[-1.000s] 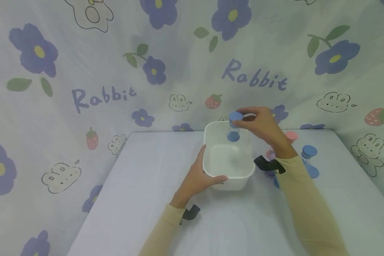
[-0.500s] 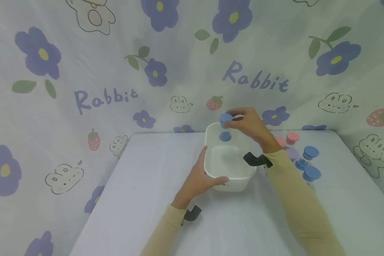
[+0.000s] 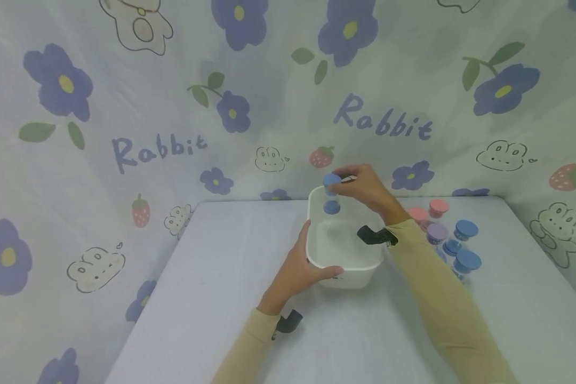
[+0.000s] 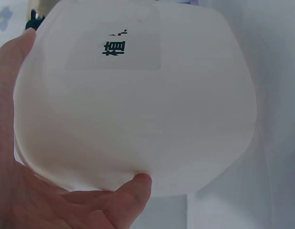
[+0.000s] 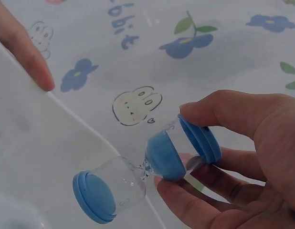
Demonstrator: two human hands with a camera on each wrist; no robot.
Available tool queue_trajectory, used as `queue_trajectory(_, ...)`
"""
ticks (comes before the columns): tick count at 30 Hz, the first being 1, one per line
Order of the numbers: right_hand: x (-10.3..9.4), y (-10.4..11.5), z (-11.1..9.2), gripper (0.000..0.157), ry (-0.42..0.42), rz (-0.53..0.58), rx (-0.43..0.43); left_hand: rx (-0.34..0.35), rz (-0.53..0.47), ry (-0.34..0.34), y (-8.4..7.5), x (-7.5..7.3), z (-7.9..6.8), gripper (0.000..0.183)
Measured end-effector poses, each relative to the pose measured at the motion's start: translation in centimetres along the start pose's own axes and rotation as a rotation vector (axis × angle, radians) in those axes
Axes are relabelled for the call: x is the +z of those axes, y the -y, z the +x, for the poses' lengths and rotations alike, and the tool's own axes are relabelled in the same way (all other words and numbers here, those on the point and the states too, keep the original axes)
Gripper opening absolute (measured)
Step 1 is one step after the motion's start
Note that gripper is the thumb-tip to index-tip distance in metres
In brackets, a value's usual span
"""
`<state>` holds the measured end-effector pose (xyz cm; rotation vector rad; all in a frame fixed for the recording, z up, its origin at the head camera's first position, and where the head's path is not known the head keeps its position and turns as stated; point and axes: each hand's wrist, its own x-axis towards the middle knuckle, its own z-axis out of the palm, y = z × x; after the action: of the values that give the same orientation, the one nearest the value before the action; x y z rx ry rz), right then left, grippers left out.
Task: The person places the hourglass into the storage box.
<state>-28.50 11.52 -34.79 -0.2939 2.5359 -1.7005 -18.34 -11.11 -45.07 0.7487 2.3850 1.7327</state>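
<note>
Blue hourglass point(image 5: 163, 155), pinched in the right hand point(image 3: 363, 188), hangs over a white tub point(image 3: 346, 249). The left hand point(image 3: 297, 272) grips the tub

The right hand point(image 3: 365, 188) pinches a blue-capped hourglass point(image 3: 332, 206) between thumb and fingers, upright over the far left part of a white tub point(image 3: 357, 276). The left hand point(image 3: 295, 272) grips the tub's near left corner, thumb along the near rim. Both sleeves point(image 3: 437, 288) are beige, with a black piece point(image 3: 289, 322) at each wrist. On the white worktop point(image 3: 230, 261), right of the tub, more hourglasses point(image 3: 466, 229) stand close together, capped blue, pink and purple, some partly behind the right arm. Behind hangs a cloth point(image 3: 288, 80) printed with flowers, rabbits, strawberries and "Rabbit".
</note>
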Motion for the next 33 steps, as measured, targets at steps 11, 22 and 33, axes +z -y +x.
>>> queue_trajectory(11,0.9,-1.2,1.5,0.060,0.021,0.013,0.048,-0.043,-0.016,-0.011,-0.9,0.2,-0.3,0.119)
queue_trajectory(22,1.5,-2.6,2.1,0.058,0.030,0.006,0.089,-0.023,0.008,-0.008,-0.2,0.2,-0.2,0.117)
queue_trajectory(33,1.6,-4.0,2.4,0.056,0.063,0.027,0.116,-0.049,-0.006,0.000,-1.0,0.2,-0.4,0.119)
